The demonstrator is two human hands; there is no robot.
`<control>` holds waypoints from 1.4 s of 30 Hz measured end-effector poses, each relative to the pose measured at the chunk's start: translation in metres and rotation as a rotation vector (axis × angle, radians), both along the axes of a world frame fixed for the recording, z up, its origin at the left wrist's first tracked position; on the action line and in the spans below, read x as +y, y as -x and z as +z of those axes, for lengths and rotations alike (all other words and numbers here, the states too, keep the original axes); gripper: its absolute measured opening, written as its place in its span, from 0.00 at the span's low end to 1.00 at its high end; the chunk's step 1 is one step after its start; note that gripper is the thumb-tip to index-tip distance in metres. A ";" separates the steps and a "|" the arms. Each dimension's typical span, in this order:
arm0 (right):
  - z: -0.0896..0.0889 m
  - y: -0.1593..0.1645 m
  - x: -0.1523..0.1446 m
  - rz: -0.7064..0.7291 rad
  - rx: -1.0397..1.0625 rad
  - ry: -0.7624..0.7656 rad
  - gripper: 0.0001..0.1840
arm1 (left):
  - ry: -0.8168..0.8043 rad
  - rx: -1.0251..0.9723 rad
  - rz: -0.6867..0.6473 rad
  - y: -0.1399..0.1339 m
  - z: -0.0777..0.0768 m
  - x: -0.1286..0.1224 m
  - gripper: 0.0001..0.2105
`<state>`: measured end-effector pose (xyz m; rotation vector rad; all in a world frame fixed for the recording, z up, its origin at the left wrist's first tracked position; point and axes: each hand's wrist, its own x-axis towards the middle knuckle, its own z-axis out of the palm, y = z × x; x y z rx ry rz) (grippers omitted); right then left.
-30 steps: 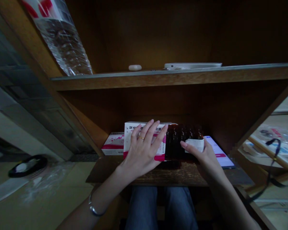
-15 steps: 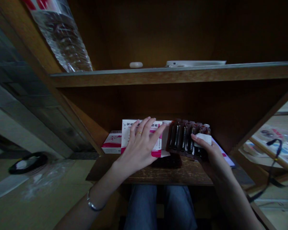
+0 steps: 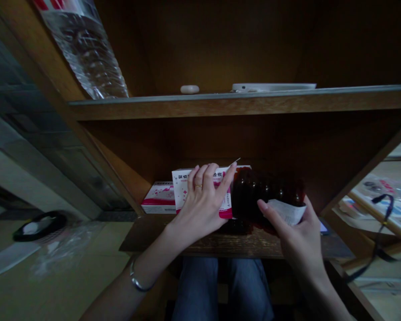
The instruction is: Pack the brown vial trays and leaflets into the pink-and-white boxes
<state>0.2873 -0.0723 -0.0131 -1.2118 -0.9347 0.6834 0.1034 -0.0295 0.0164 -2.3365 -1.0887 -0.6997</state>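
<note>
The left hand (image 3: 200,205) lay flat on a white and pink box (image 3: 203,189) that stood on the lower wooden shelf (image 3: 220,243), fingers spread over its front and pressing it rather than closing round it. The right hand (image 3: 296,236) gripped a row of dark brown vials (image 3: 263,191) together with a folded white paper slip (image 3: 287,211), thumb on top and fingers hidden beneath. The vials sat partly inside the box's open right end, jutting out to the right above the shelf. A smaller pink and white box (image 3: 158,198) rested just left of the first. On the upper shelf (image 3: 240,104) lay a small white oval object (image 3: 190,89) and a flat white tray (image 3: 274,87).
</note>
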 end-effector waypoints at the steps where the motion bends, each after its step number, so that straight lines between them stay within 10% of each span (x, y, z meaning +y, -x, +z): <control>1: 0.003 0.001 -0.003 0.000 -0.055 -0.015 0.27 | -0.012 0.001 -0.001 -0.001 0.000 0.001 0.43; 29: 0.017 -0.018 0.022 0.482 0.079 0.149 0.28 | -0.025 -0.037 -0.129 0.003 0.003 -0.005 0.42; 42: 0.007 0.003 0.035 0.299 0.069 -0.036 0.32 | -0.066 -0.026 -0.103 -0.006 0.006 -0.010 0.35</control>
